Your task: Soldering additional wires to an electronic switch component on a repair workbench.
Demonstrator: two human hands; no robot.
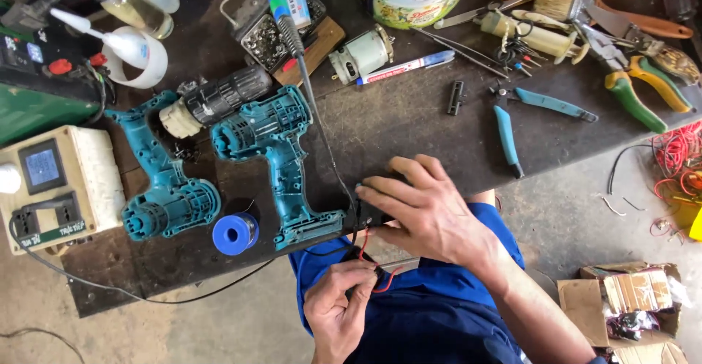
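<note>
My right hand [431,214] lies flat over a small black part [368,216] at the front edge of the dark workbench [409,122], just right of the base of a teal drill housing half [276,155]. Below the edge, over my blue-clad lap, my left hand [338,313] pinches thin red and black wires [382,282] that run up to that part. The second teal housing half [167,192] lies further left, with the black chuck and gearbox [219,99] above it. A blue solder spool [235,234] sits between the halves.
A soldering iron [287,24] trails its cord across the bench. A small motor [360,55], teal-handled pliers [512,126], green pliers [643,95] and a tin [413,4] lie at the back. A beige power box [55,185] stands left. Cardboard boxes [621,307] and red wire [678,152] are on the floor.
</note>
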